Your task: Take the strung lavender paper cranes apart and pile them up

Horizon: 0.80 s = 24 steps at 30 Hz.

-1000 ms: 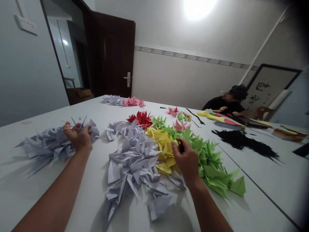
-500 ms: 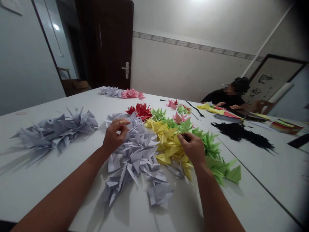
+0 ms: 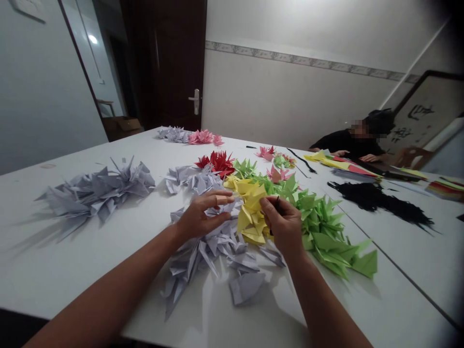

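My left hand (image 3: 205, 215) hovers over a heap of pale lilac folded-paper pieces (image 3: 208, 253), fingers stretched out and thumb apart, with nothing plainly in it. Its fingertips come close to the yellow folded-paper pieces (image 3: 250, 212). With thumb and fingers closed, my right hand (image 3: 286, 224) pinches at the right edge of an upper yellow piece. A thin dark thing (image 3: 277, 203) shows among its curled fingers; its kind is unclear. Green folded-paper pieces (image 3: 322, 222) lie beside that hand, and red ones (image 3: 217, 164) sit behind. The right hand hides part of the yellow group.
Another lilac cluster (image 3: 97, 191) lies on the white table (image 3: 119, 270) at left. Pink pieces (image 3: 203, 137) are at the far edge. A black stringy bundle (image 3: 380, 200) lies at right. Across the table, a person in black (image 3: 340, 141) leans over coloured paper sheets (image 3: 344, 166).
My left hand has moved right, toward the yellow pieces, and its fingers have stretched out. My right hand has shifted slightly left, nearer to it. The view has turned a little left.
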### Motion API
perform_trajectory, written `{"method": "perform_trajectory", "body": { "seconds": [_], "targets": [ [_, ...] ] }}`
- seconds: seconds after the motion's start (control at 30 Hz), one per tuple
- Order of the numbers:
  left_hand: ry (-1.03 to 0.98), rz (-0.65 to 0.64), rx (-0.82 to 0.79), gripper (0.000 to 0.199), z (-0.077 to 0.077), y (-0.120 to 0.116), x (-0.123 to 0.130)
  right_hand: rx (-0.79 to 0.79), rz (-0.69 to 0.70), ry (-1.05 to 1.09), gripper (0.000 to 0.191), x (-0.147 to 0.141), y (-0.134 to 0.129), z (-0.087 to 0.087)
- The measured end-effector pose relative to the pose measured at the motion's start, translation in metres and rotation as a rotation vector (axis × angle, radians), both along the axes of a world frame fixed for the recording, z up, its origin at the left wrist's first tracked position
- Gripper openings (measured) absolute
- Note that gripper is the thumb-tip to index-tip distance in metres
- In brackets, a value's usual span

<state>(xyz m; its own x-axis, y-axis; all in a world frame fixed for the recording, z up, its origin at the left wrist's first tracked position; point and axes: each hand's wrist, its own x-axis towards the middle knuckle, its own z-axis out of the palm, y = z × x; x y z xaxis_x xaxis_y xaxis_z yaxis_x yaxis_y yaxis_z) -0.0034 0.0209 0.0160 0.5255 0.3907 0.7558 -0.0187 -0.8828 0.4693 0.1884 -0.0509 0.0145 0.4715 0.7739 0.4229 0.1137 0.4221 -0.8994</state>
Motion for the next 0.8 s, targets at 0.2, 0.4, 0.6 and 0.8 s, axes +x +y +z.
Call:
{"method": "perform_trajectory", "body": {
  "seconds": [0.2, 0.4, 0.6, 0.8],
  "targets": [
    [0.089, -0.044, 0.108, 0.027, 0.003, -0.006, 0.002, -0.025, 0.107, -0.039, 0.023, -0.012, -0.003, -0.004],
    [0.068, -0.082, 0.128, 0.012, -0.001, -0.004, 0.006, -0.016, 0.145, -0.125, 0.022, -0.016, -0.002, -0.008],
    [0.007, 0.080, 0.055, 0.010, -0.001, -0.002, 0.004, -0.080, 0.097, -0.262, 0.028, -0.017, -0.002, -0.007],
    [-0.033, 0.265, -0.040, 0.013, -0.003, 0.007, -0.001, -0.108, 0.084, -0.390, 0.034, -0.017, -0.002, -0.008]
  ]
}}
